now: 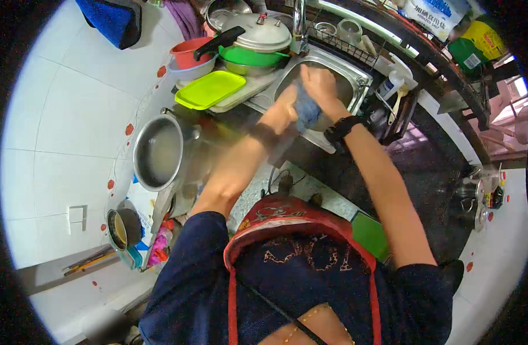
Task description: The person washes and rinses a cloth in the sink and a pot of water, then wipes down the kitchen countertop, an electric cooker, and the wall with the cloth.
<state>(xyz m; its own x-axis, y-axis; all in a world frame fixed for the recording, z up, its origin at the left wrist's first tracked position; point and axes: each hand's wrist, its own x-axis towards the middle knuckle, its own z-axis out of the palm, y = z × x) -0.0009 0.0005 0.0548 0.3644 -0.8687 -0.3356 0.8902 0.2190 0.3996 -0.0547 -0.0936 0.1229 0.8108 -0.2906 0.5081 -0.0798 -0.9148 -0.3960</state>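
Over the steel sink (351,95) a blue-grey cloth (306,109) hangs bunched between both hands. My left hand (286,105) is closed on its left side, somewhat smeared by motion. My right hand (320,85) has its fingers wrapped round the upper part of the cloth. The tap (299,26) rises just behind the hands. A black band is on each wrist.
Left of the sink are a lime-green tray (210,90), a red bowl (190,53), a green basin (249,56) and a pressure-cooker lid (264,33). A large steel pot (159,152) stands further left. Behind the sink is a wire rack (356,47); a white bottle (391,84) stands right.
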